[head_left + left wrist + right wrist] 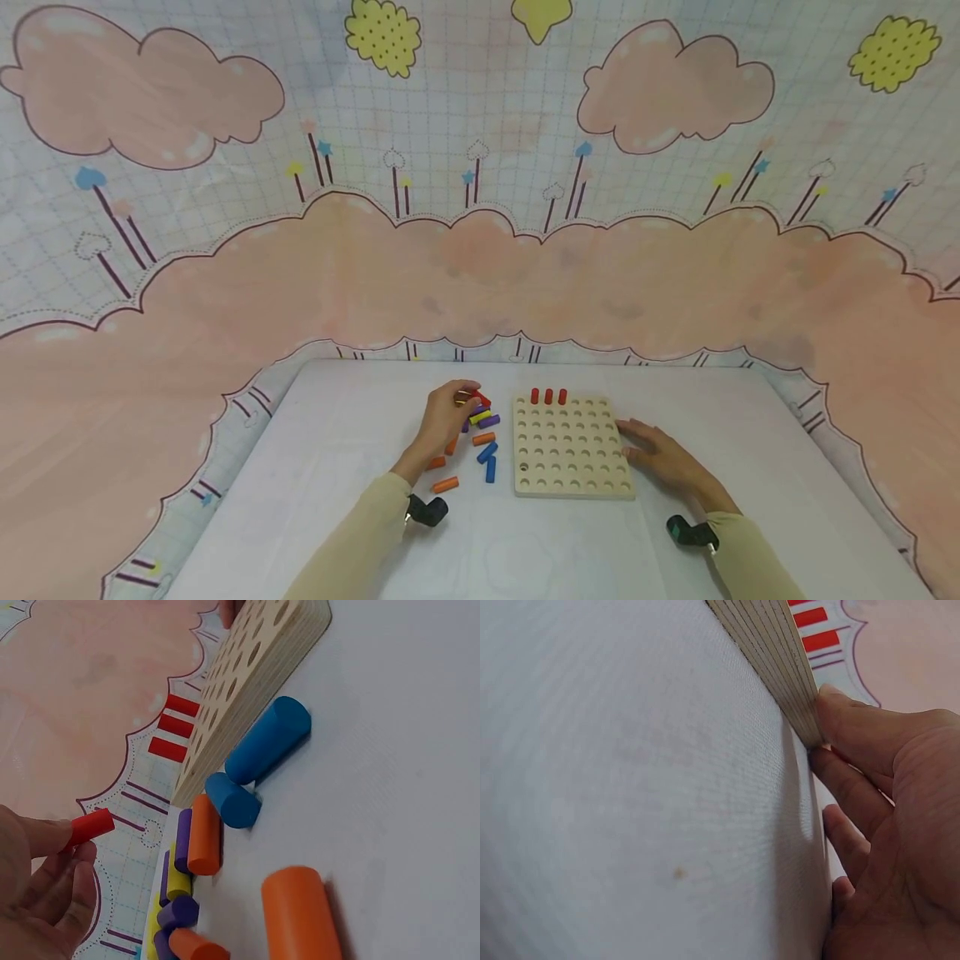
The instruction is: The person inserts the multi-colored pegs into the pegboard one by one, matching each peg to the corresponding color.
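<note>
Orange pegs (446, 484) and blue pegs (491, 469) lie left of the board (573, 492). The right hand (665, 458) touches the board's right edge with relaxed fingers; slackened contact may let pressure shift it. Left of the board's far part, the left hand (441, 421) pinches a red peg (94, 826) between its fingers; a skewed grip may drop it. Three upright red pegs (549, 396) stand in the board's far row; a low pass may topple them.

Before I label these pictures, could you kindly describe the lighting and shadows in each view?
Head: bright, fairly even light on the white tabletop; left wrist: dimmer, with a soft shadow beside the nearest orange peg; right wrist: a soft shadow band beside the right hand.
</note>
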`<act>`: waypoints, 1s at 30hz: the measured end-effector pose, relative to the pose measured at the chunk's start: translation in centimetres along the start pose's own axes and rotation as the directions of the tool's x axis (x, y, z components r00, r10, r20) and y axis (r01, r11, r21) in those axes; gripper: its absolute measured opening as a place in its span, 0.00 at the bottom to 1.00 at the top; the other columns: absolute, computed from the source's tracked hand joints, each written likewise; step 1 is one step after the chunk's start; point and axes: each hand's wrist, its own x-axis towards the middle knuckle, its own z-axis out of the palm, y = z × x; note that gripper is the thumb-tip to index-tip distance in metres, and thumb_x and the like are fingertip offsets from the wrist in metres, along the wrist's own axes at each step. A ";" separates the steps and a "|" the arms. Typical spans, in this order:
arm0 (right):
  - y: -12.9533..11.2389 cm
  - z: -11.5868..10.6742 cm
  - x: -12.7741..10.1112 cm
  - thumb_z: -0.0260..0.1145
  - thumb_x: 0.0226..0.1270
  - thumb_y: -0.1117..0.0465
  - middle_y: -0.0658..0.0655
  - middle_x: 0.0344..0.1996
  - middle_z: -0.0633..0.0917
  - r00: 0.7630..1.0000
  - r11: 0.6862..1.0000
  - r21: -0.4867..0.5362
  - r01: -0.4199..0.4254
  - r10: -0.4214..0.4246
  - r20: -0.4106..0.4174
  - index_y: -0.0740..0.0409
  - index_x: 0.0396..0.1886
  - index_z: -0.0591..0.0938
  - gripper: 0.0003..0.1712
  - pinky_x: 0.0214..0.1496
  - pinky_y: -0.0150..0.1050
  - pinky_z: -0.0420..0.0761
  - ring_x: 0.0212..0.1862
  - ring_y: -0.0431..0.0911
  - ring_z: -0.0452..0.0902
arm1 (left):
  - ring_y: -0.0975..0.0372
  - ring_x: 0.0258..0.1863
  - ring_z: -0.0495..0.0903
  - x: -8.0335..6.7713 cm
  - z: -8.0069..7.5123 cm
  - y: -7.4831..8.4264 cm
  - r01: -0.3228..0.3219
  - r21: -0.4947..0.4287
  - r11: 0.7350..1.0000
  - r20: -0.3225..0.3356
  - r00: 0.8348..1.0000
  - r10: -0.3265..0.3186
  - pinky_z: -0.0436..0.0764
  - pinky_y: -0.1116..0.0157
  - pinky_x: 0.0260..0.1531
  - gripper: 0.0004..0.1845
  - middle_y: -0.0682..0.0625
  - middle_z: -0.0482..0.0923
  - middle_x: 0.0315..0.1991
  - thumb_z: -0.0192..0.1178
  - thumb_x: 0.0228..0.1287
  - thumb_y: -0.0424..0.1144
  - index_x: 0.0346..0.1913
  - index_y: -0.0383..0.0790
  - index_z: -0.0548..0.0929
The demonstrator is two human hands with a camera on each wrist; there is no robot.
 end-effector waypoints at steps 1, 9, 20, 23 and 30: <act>0.0 0.0 0.0 0.62 0.68 0.43 0.66 0.77 0.56 1.000 1.000 0.004 -0.005 0.005 -0.003 0.47 0.73 0.67 0.36 0.72 0.71 0.42 0.77 0.68 0.42 | 0.54 0.51 0.82 0.1 0.1 0.2 0.005 -0.006 1.000 0.004 1.000 -0.005 0.84 0.62 0.48 0.15 0.45 0.82 0.52 0.60 0.68 0.34 0.56 0.40 0.81; 0.0 -0.1 -0.4 0.61 0.69 0.43 0.66 0.76 0.57 1.000 1.000 -0.015 -0.003 0.003 -0.008 0.46 0.73 0.67 0.35 0.71 0.72 0.44 0.77 0.69 0.44 | 0.58 0.43 0.81 0.9 1.4 1.2 0.037 -0.026 0.999 0.009 0.999 -0.037 0.84 0.64 0.44 0.14 0.47 0.83 0.45 0.64 0.65 0.36 0.52 0.40 0.81; -0.3 -0.2 -0.6 0.62 0.69 0.45 0.65 0.76 0.57 1.000 1.000 -0.014 -0.021 0.021 -0.011 0.45 0.73 0.67 0.34 0.72 0.71 0.43 0.77 0.68 0.43 | 0.58 0.44 0.83 2.7 3.4 1.9 0.023 -0.073 0.997 -0.001 1.000 -0.023 0.84 0.63 0.47 0.11 0.48 0.85 0.43 0.66 0.64 0.37 0.48 0.41 0.83; -0.3 -0.2 -0.7 0.62 0.69 0.44 0.65 0.77 0.57 1.000 1.000 0.000 -0.019 0.019 -0.009 0.45 0.73 0.67 0.35 0.72 0.71 0.44 0.77 0.67 0.43 | 0.58 0.44 0.83 3.1 4.1 1.9 0.003 -0.055 0.998 -0.001 1.000 -0.003 0.83 0.62 0.49 0.11 0.48 0.85 0.42 0.65 0.64 0.36 0.48 0.40 0.83; 0.0 0.1 -0.8 0.63 0.67 0.42 0.64 0.77 0.56 1.000 0.999 0.051 -0.014 0.014 0.002 0.45 0.73 0.68 0.36 0.72 0.70 0.43 0.77 0.67 0.43 | 0.57 0.43 0.82 3.7 5.5 2.0 -0.027 -0.078 0.997 0.012 1.000 0.028 0.82 0.60 0.48 0.11 0.46 0.85 0.41 0.64 0.64 0.32 0.48 0.33 0.84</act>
